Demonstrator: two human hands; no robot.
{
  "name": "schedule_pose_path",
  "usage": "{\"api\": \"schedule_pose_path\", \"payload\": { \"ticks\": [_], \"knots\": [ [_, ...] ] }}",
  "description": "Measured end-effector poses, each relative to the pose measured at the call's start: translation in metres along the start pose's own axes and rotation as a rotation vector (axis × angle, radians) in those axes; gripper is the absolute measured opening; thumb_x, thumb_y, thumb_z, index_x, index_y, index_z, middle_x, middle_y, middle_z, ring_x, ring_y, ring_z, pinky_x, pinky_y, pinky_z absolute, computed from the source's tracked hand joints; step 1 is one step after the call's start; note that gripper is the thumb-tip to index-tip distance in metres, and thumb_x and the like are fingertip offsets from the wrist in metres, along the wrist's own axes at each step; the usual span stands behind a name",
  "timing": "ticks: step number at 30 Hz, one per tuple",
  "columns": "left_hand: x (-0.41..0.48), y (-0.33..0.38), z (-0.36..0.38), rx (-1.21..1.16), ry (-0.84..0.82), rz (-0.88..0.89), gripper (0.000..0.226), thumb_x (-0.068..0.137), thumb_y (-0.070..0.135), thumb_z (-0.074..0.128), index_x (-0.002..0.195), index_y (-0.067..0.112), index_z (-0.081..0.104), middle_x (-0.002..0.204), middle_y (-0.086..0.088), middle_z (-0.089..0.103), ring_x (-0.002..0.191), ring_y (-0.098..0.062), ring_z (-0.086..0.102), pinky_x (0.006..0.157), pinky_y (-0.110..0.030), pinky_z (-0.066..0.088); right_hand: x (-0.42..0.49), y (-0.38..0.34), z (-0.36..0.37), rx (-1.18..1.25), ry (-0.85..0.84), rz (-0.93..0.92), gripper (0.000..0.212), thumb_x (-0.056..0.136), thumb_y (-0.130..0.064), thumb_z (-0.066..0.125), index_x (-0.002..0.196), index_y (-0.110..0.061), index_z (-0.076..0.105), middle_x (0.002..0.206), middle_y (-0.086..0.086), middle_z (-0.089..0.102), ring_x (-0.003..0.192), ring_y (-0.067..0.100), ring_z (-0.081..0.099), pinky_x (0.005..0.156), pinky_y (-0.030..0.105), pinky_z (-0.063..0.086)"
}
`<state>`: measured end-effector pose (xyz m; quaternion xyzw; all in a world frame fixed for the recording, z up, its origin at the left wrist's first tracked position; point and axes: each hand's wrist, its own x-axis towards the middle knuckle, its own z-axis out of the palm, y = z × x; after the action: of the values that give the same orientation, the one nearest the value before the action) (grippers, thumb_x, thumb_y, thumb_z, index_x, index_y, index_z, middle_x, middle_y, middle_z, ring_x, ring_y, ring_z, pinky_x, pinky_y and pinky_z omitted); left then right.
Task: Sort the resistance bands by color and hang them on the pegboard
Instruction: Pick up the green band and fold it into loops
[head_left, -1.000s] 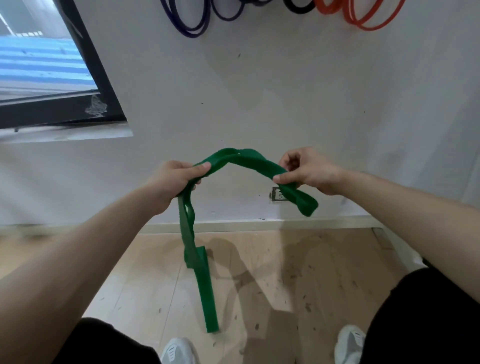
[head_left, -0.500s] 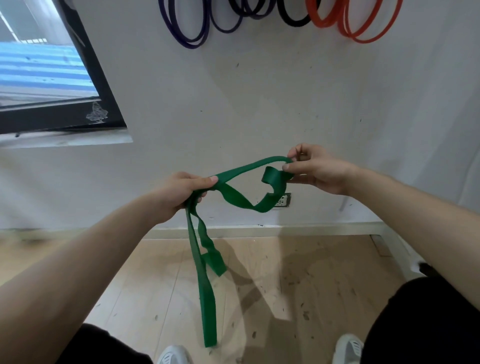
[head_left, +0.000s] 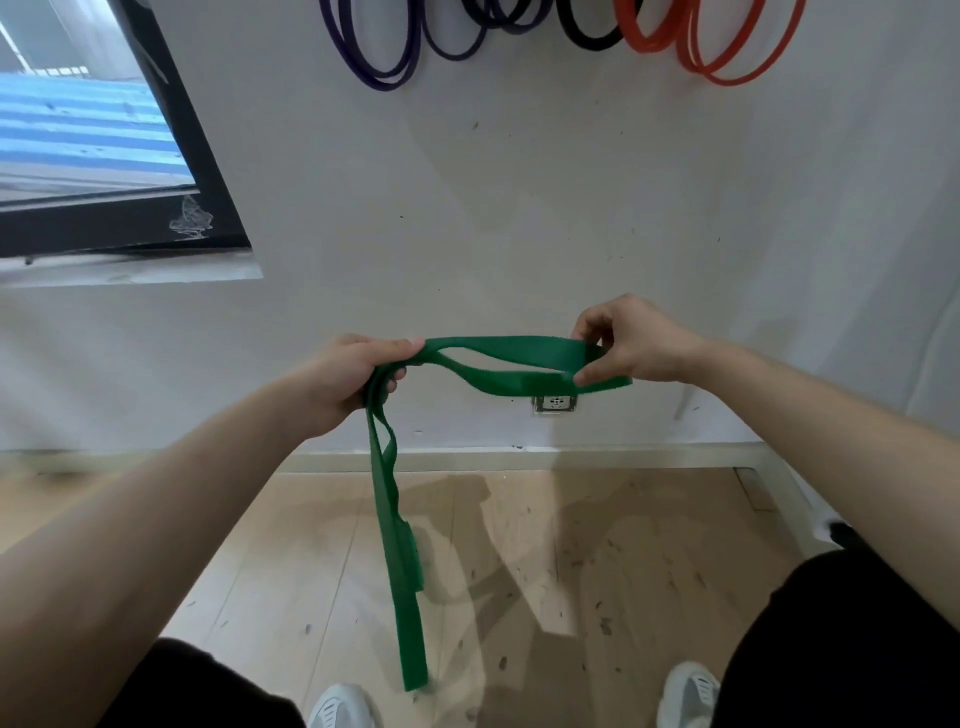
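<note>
Head view: the left hand (head_left: 358, 374) clenches the green band (head_left: 519, 354) at its bunched fold, and the right hand (head_left: 631, 343) pinches the twisted loop; the tail dangles toward the floor. The step looks like untangling; next, open the loop and lift it toward the orange bands (head_left: 727, 62) above
</note>
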<state>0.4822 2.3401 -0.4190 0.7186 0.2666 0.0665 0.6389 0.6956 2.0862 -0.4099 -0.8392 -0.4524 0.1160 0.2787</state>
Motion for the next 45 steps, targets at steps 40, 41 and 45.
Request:
{"api": "schedule_pose_path", "payload": {
  "ticks": [40, 41, 45],
  "knots": [
    [-0.022, 0.02, 0.036, 0.144, -0.36, 0.286, 0.026, 0.069, 0.024, 0.082, 0.087, 0.011, 0.068, 0.072, 0.002, 0.057, 0.071, -0.014, 0.053, 0.07, -0.026, 0.041, -0.01, -0.073, 0.034, 0.45, -0.122, -0.196, 0.022, 0.086, -0.019, 0.079, 0.101, -0.006, 0.068, 0.091, 0.012, 0.073, 0.08, 0.018, 0.069, 0.076, 0.028, 0.055],
    [-0.022, 0.02, 0.039, 0.173, -0.352, 0.322, 0.027, 0.071, 0.016, 0.084, 0.092, 0.011, 0.068, 0.072, 0.004, 0.061, 0.071, -0.013, 0.057, 0.07, -0.024, 0.045, -0.011, -0.072, 0.029, 0.51, -0.115, -0.195, 0.019, 0.086, -0.012, 0.078, 0.1, -0.006, 0.068, 0.091, 0.012, 0.074, 0.081, 0.017, 0.071, 0.077, 0.025, 0.055],
    [-0.019, 0.012, 0.057, 0.285, -0.216, 0.426, 0.026, 0.079, 0.007, 0.081, 0.099, 0.012, 0.064, 0.076, -0.002, 0.062, 0.074, -0.017, 0.064, 0.079, -0.037, 0.058, -0.016, -0.068, 0.009, 0.624, -0.021, -0.234, 0.015, 0.085, -0.002, 0.076, 0.094, -0.012, 0.068, 0.078, -0.004, 0.07, 0.073, 0.007, 0.066, 0.07, 0.022, 0.054]
  ]
}}
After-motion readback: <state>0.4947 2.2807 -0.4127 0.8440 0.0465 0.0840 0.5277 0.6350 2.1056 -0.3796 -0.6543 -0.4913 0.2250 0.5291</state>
